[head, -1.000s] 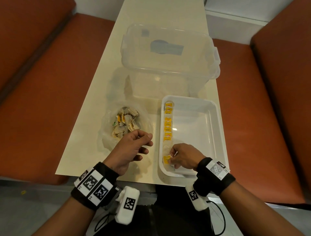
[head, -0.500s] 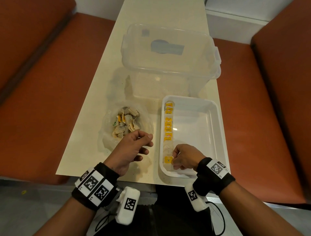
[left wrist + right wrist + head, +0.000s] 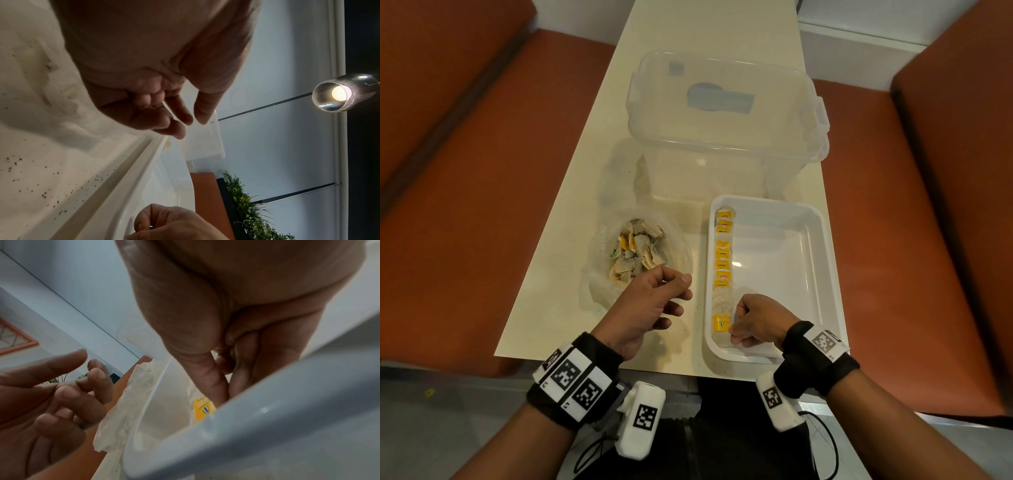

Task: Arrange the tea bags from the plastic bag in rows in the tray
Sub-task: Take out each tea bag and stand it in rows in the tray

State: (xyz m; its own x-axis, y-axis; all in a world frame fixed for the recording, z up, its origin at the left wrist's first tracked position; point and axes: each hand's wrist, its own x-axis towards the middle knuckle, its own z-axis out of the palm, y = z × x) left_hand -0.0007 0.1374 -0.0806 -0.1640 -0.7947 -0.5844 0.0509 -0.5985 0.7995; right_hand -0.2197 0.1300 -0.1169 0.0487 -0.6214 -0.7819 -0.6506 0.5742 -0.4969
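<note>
The right hand (image 3: 753, 320), low in the frame, pinches the nearest tea bag (image 3: 720, 323) in the tray (image 3: 822, 274); the left hand (image 3: 654, 301), loosely curled and empty, lies nearer the bag (image 3: 599, 260) at its upper left.

**Counts on the table**

One table (image 3: 688, 41) is seen. On it, one white tray (image 3: 774, 291), one plastic bag (image 3: 599, 274) and one clear lidded container (image 3: 722, 130) are counted. One row of tea bags (image 3: 722, 263) is laid in the tray, roughly ten in all. An exact figure cannot be given, since the bags overlap. One of them, the nearest tea bag (image 3: 720, 323), is pinched by the right hand (image 3: 756, 318). One heap of tea bags (image 3: 637, 253) lies in the plastic bag, too tangled to be counted. Two hands are counted, the other being the left hand (image 3: 650, 305).
</note>
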